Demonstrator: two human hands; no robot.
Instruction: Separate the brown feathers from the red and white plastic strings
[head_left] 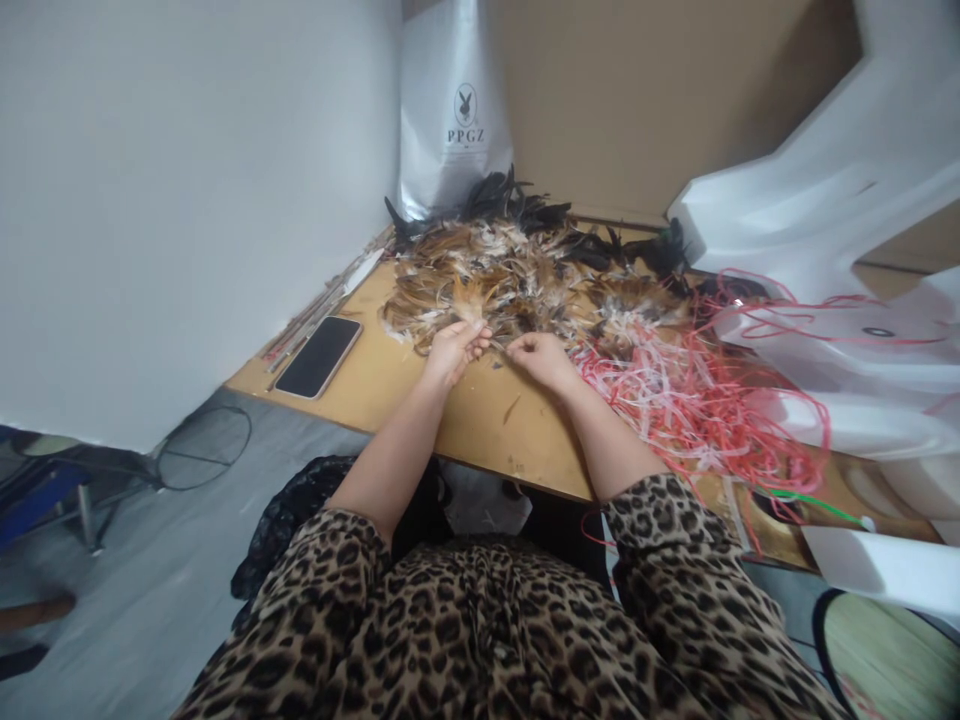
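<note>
- Pinching feathers [480, 300] at the pile's 6 o'clock edge: left hand [454, 350] and right hand [541, 358], fingers pressed together.
- Feathers look light, soft, fragile; grip the stiffer quills.

The white bag [454, 110] standing at the table's far edge bears a rabbit-head logo above the letters "PPGZ".

Brown and black feathers [517, 275], red and pink strings [690, 400], black phone [318, 357], leopard-print sleeves [667, 540].
</note>
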